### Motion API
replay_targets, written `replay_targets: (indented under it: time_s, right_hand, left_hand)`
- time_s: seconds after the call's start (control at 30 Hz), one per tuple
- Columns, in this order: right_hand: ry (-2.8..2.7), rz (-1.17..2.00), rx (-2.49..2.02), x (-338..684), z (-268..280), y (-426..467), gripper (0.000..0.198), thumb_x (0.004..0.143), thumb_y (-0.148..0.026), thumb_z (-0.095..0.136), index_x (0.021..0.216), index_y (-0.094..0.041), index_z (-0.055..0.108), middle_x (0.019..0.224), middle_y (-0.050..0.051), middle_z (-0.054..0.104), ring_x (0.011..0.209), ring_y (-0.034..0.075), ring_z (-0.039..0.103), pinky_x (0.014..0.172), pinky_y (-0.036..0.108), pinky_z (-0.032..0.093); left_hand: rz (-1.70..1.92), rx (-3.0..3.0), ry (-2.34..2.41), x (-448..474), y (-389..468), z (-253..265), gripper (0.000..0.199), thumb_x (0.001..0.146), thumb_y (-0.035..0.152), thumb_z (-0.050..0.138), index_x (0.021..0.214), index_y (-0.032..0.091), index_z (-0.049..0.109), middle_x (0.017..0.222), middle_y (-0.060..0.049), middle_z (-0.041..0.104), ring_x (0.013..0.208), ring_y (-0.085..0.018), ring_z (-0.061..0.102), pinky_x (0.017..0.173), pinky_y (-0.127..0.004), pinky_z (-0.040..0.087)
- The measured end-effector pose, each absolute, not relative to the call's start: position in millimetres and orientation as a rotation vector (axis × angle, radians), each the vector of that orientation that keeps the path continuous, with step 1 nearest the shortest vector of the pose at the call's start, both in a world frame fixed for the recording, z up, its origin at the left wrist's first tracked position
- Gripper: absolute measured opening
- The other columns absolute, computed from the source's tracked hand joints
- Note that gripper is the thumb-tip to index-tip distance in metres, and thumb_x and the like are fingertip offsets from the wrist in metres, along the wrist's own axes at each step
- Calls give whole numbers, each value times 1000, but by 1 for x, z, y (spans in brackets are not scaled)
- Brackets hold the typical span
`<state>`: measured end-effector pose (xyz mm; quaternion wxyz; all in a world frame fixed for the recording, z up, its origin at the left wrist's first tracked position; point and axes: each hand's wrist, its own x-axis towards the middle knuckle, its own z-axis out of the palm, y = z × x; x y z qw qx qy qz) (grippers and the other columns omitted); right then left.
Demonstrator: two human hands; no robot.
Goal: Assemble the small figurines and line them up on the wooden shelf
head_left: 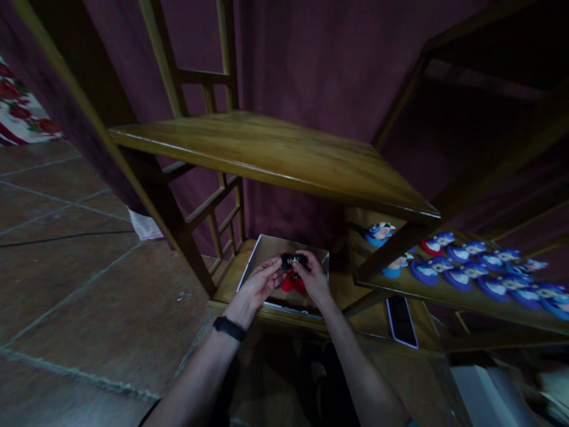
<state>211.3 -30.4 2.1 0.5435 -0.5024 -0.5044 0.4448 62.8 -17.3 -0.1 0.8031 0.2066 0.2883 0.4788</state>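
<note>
Between my two hands is a small black figurine-like item (291,261) with light markings; its exact kind is too dark to make out. My left hand (261,283) pinches its left end, fingers closed. At the other end, the closed fingers of my right hand (315,279) grip it too. Just below the fingers, red pieces (293,283) show partly, and I cannot tell whether they join the black item. Both hands are over a shallow white-edged cardboard box (327,261) on the low wooden shelf (226,284).
Overhead, a wooden shelf board (275,154) juts out above the box. Several blue-and-purple figurines (430,270) stand in rows on the right-hand shelf (373,276). Below them lies a phone (402,321). A lattice side frame (217,207) bounds the left, with a purple curtain (306,71) behind.
</note>
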Motion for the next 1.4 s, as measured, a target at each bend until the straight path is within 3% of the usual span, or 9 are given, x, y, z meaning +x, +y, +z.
replay_targets:
  time_s: [0.47, 0.73, 1.1, 1.4]
  right_hand:
    - [-1144, 959, -1256, 207, 6, -35, 29, 73, -35, 59, 101, -27, 56, 96, -1, 62, 88, 16, 58, 82, 30, 48]
    - [-1074, 984, -1246, 205, 4, -35, 28, 70, -38, 62, 96, -28, 56, 90, -2, 62, 82, 16, 59, 74, 29, 50]
    - [-1243, 843, -1369, 208, 9, -37, 24, 73, -35, 57, 96, -29, 57, 83, -3, 61, 73, 15, 57, 66, 26, 46]
    - [-1313, 707, -1425, 210, 4, -36, 22, 74, -33, 56, 96, -30, 58, 85, -3, 62, 75, 16, 57, 69, 27, 44]
  left_hand:
    - [1115, 503, 674, 68, -19, 2, 17, 64, 12, 73, 79, 12, 64, 76, -5, 67, 72, -13, 63, 74, -25, 50]
    - [1162, 616, 715, 69, -20, 3, 22, 63, 18, 74, 82, 11, 65, 83, -7, 69, 76, -15, 64, 79, -28, 49]
    - [1224, 721, 833, 74, -22, 6, 28, 55, 23, 78, 78, 12, 67, 73, -6, 69, 65, -14, 62, 65, -25, 47]
    - [1242, 763, 911, 76, -22, 2, 30, 54, 23, 79, 81, 14, 70, 74, -5, 70, 68, -16, 63, 69, -27, 48]
